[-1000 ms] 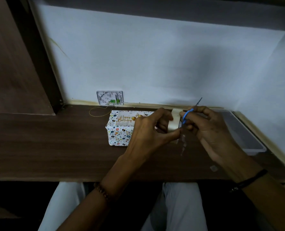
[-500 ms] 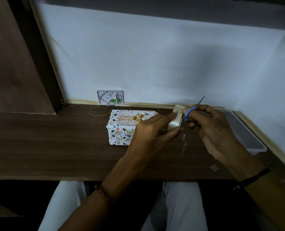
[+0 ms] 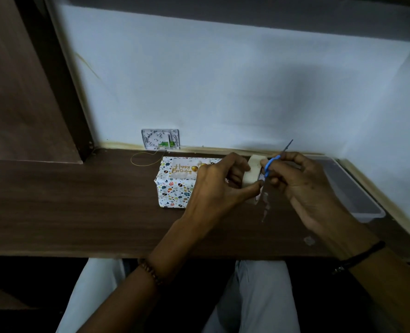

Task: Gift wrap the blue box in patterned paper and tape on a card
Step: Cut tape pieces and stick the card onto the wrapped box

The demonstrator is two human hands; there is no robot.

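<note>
Grip: left hand (image 3: 213, 188) pinches the tape roll (image 3: 253, 171); right hand (image 3: 302, 186) holds blue scissors (image 3: 270, 164) at its loose strip (image 3: 264, 205). We judge the tape light and sticky, best held by its edges. The wrapped box (image 3: 172, 191), card (image 3: 182, 168) atop, sits just behind.

A pale wall (image 3: 223, 80) is backing a dark wooden desk (image 3: 79, 212); a wooden panel (image 3: 19, 92) is rising at left, and an overhead shelf (image 3: 247, 18) is casting shadow.
</note>
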